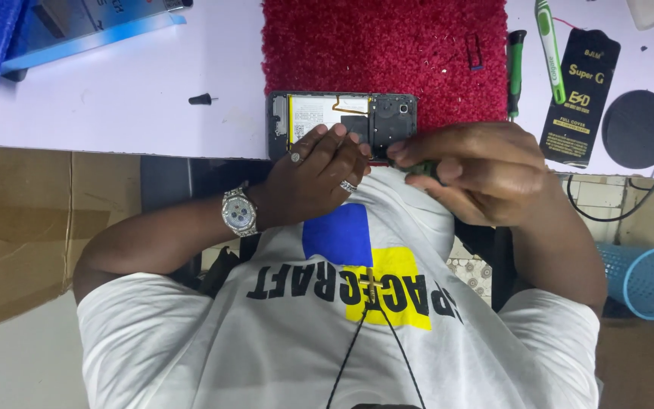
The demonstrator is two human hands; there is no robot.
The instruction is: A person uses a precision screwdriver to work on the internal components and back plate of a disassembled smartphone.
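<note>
Left hand (319,170) rests fingers-curled on the opened phone (342,121) — right hand (471,170) pinches a green screwdriver (421,168).

The person wears a white short-sleeved T-shirt (281,333) with a blue square and a yellow square printed on the chest and dark block lettering across them. A thin black cord (387,341) hangs over the shirt. On the wrist of the left hand (319,170) sits a silver watch (239,213); that hand's fingers carry two rings (348,185). The right hand (478,170) is bare of jewellery.
</note>
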